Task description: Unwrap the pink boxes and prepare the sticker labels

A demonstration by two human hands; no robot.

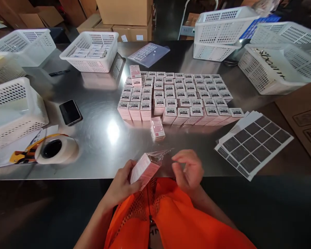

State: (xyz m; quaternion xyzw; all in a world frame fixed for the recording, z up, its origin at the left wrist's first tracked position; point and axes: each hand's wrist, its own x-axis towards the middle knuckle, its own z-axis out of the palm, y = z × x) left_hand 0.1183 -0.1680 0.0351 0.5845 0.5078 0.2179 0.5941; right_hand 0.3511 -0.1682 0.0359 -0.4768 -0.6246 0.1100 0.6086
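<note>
A small pink-and-white carton [144,169] is gripped in my left hand [123,183] just over the table's front edge. Clear plastic film [160,155] sticks out loosely from its far end. To the right of it, my right hand [188,169] hovers with thumb and fingers curved and apart, holding nothing. Another pink carton [158,128] lies on the table a little beyond my hands. Behind it stand packed rows of similar cartons [183,112] with barcode labels on top. One more carton [135,75] rests on top of the rows at their back left.
On the metal table [98,138], a tape roll [57,149], a yellow-handled cutter [23,155] and a phone [70,112] lie left. Label sheets [254,143] lie right. White baskets [89,62] stand along the back and sides. A cardboard box [304,117] is at the right edge.
</note>
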